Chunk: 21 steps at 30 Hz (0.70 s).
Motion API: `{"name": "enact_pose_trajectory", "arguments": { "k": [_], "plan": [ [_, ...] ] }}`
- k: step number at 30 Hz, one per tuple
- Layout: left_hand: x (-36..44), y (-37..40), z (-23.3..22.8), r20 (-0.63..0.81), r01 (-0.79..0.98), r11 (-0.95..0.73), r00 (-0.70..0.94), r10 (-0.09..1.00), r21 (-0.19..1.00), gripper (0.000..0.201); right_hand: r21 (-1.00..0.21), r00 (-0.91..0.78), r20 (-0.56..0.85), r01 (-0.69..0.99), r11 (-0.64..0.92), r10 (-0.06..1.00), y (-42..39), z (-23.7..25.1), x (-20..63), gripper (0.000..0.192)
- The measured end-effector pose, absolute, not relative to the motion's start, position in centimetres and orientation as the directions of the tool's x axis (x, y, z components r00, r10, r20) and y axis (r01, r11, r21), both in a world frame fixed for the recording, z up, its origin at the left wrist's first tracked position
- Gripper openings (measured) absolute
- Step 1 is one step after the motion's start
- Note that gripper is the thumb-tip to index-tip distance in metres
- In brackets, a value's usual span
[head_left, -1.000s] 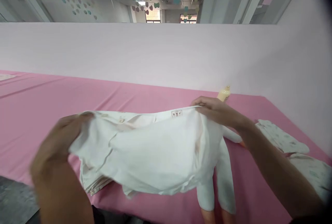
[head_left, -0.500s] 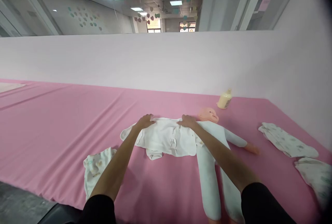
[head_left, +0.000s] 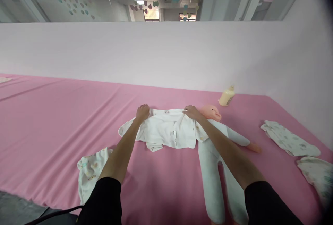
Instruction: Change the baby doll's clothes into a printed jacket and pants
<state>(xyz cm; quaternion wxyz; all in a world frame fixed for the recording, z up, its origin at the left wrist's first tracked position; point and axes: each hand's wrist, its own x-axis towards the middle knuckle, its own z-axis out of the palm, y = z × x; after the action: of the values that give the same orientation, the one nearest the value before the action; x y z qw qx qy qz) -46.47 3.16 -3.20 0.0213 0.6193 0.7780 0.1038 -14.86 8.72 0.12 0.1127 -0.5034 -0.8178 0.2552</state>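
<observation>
A small white baby top (head_left: pixel 161 127) lies spread on the pink sheet, its neck edge with a small label facing away from me. My left hand (head_left: pixel 143 112) is closed on its upper left corner, the fingers curled over the edge. At the upper right corner my right hand (head_left: pixel 191 111) pinches the cloth; part of its grip is hidden. Right beside the top lies a baby doll (head_left: pixel 211 169) in a pale suit, its head beyond my right wrist and its body partly under my right forearm. The top's right sleeve touches the doll.
Folded printed baby clothes (head_left: pixel 91 173) lie by my left forearm. To the right are a folded patterned cloth (head_left: pixel 291 140) and another printed cloth (head_left: pixel 317 176). A cream bottle (head_left: pixel 227 96) stands near the white wall (head_left: pixel 130 55). The pink sheet (head_left: pixel 65 124) covers the table.
Both hands have drawn the top's upper edge slightly away from me and flatter, so its neck label now shows. The left hand has shifted a little left. The view has tilted down slightly.
</observation>
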Motion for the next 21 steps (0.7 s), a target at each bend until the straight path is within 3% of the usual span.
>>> {"name": "enact_pose_trajectory", "arguments": {
  "k": [3, 7, 12, 13, 14, 16, 18, 21],
  "plan": [
    [-45.3, 3.2, -3.2, 0.143, 0.96, 0.21, -0.238, 0.961, 0.187, 0.031, -0.564, -0.441, -0.031, 0.749, 0.348, 0.897, 8.8, 0.0, -15.5, 0.015],
    [-43.3, 1.7, -2.2, 0.195, 0.96, 0.166, -0.211, 0.958, 0.224, 0.032, -0.6, -0.384, 0.079, 0.719, 0.352, 0.92, 6.3, 1.2, -15.0, 0.028],
    [-35.9, -2.8, -0.3, 0.3, 0.929, 0.0, -0.12, 0.946, 0.369, 0.03, -0.622, -0.284, 0.282, 0.673, 0.4, 0.916, -0.9, 3.6, -8.3, 0.038],
    [-33.8, -4.1, -0.2, 0.294, 0.908, -0.057, -0.075, 0.953, 0.415, 0.028, -0.656, -0.195, 0.264, 0.682, 0.324, 0.945, -2.4, 3.7, -6.1, 0.039],
    [-31.6, -5.4, -0.1, 0.271, 0.825, -0.131, -0.028, 0.962, 0.55, 0.027, -0.692, -0.079, 0.229, 0.688, 0.219, 0.97, -3.8, 3.5, -3.9, 0.039],
    [-27.7, -8.1, -0.5, 0.201, 0.752, -0.188, 0.075, 0.977, 0.632, 0.03, -0.773, 0.126, 0.092, 0.634, -0.009, 0.988, -5.9, 2.4, 0.3, 0.036],
    [-24.8, -10.3, -1.2, -0.074, 0.57, -0.042, 0.18, 0.981, 0.821, 0.036, -0.906, 0.226, -0.09, 0.386, -0.174, 0.97, -7.0, 0.6, 3.5, 0.03],
    [-22.5, -12.0, -2.4, -0.343, 0.324, 0.258, 0.242, 0.908, 0.91, 0.038, -0.941, 0.159, -0.34, -0.046, -0.337, 0.927, -7.1, -2.1, 5.5, 0.014]
  ]
}}
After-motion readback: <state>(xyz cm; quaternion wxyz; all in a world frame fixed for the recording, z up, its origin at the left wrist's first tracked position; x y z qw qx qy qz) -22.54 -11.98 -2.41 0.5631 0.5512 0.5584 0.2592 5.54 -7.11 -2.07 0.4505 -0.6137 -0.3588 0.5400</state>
